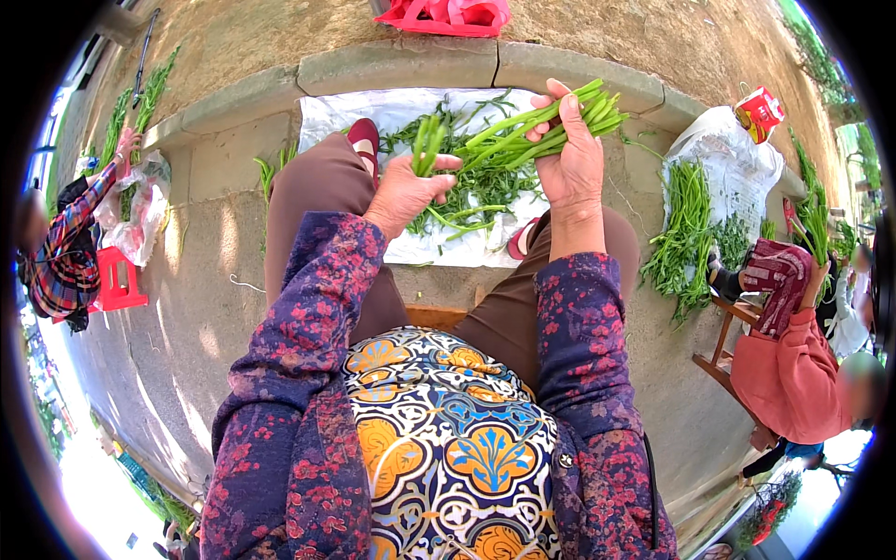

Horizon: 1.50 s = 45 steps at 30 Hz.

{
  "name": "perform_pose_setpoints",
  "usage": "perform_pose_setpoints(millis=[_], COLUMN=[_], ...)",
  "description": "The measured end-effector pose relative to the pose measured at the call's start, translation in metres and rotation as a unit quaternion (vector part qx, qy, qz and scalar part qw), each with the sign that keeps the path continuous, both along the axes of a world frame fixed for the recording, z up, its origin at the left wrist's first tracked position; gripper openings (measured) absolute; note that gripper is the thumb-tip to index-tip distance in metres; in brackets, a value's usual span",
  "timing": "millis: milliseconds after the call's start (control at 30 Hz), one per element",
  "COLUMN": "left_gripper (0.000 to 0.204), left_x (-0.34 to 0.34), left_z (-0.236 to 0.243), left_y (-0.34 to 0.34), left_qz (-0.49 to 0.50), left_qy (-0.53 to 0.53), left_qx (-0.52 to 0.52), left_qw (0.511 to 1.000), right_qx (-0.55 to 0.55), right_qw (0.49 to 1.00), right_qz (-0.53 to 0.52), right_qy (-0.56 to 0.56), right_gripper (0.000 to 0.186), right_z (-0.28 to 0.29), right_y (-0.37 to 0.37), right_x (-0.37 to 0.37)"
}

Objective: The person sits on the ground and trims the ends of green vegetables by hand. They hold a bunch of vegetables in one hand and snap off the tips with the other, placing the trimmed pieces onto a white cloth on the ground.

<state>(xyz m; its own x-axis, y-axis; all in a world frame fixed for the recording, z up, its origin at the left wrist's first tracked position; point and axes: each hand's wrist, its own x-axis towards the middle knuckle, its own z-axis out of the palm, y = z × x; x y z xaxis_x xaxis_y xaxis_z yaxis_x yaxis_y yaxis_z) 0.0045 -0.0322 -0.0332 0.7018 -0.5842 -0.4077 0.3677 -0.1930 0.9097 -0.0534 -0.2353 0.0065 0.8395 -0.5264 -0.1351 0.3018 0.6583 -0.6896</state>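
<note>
My left hand (406, 191) grips a short, small bunch of green stalks (427, 140) upright between thumb and fingers. Higher and to the right, my right hand (565, 149) holds a thicker bunch of long, leafless green stalks (593, 114), which slants across toward my left hand. Below both hands, trimmed leaves and loose stems (467, 210) lie scattered over a white sheet (330, 105) spread on the pavement between my feet.
A stone curb (392, 63) runs behind the sheet, with a red bag (443, 14) beyond. At left, a person (65, 252) sits by a red stool (126, 289). At right, another (784, 364) sits near greens (681, 233) on white plastic (723, 140), beside a red carton (758, 112).
</note>
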Motion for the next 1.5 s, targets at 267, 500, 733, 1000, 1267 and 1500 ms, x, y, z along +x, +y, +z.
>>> perform_pose_setpoints(millis=[267,500,733,1000,1267,1500], left_gripper=[0.018,0.018,0.018,0.013,0.018,0.041], left_x=[0.0,0.0,-0.001,0.001,0.014,0.041], left_z=[0.001,0.004,0.005,0.01,-0.013,0.003], left_y=[-0.001,0.0,0.001,-0.001,0.011,0.026], left_qz=[-0.006,-0.034,-0.089,-0.041,0.154,0.156], left_qy=[0.019,0.015,0.008,0.062,0.19,0.25], left_qx=[-0.02,0.009,0.016,0.0,-0.084,-0.217], left_qw=[1.0,0.999,0.996,0.997,0.966,0.931], right_qx=[0.0,-0.007,-0.013,-0.036,-0.022,-0.019], right_qw=[0.999,0.988,0.985,0.992,0.988,0.994], right_qz=[-0.025,-0.073,-0.074,-0.09,-0.14,-0.107], right_qy=[0.04,0.138,0.156,0.084,-0.056,-0.031], right_gripper=[0.026,0.022,0.022,0.018,0.023,0.022], right_z=[-0.001,-0.009,-0.009,-0.008,0.009,0.006], right_y=[-0.002,-0.009,-0.013,-0.008,-0.025,-0.035], right_x=[0.002,0.0,-0.003,-0.003,-0.013,-0.022])
